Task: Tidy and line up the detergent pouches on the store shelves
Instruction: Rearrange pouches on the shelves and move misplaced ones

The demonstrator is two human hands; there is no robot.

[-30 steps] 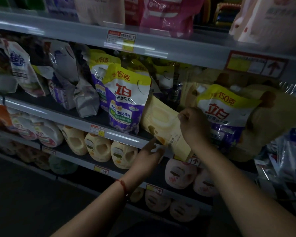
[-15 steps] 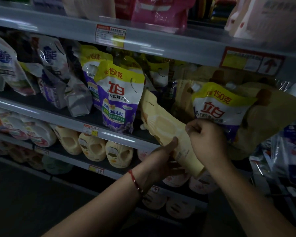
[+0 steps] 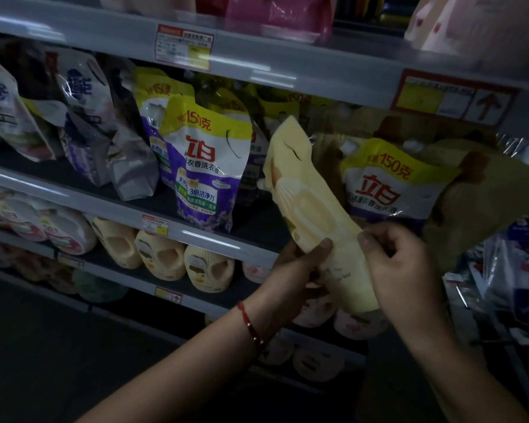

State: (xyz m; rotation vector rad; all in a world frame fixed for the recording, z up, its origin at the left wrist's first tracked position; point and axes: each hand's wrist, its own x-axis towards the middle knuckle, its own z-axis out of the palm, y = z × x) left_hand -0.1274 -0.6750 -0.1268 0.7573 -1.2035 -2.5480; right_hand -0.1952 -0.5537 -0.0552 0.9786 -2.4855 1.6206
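A pale yellow detergent pouch leans out of the middle shelf, tilted with its top to the upper left. My left hand grips its lower part from below and the left. My right hand pinches its lower right edge. Left of it stands an upright purple and yellow pouch, with more of the same behind it. To the right, another purple and yellow pouch leans beside a brownish pouch.
White and blue pouches slump at the left of the middle shelf. Cream bottles line the shelf below. A pink pouch sits on the top shelf. Clear-wrapped goods hang at the right. The aisle floor is dark.
Both hands have pulled the yellow pouch out and down from the shelf. My left hand went from under its lower edge to gripping its lower part. The camera moved closer.
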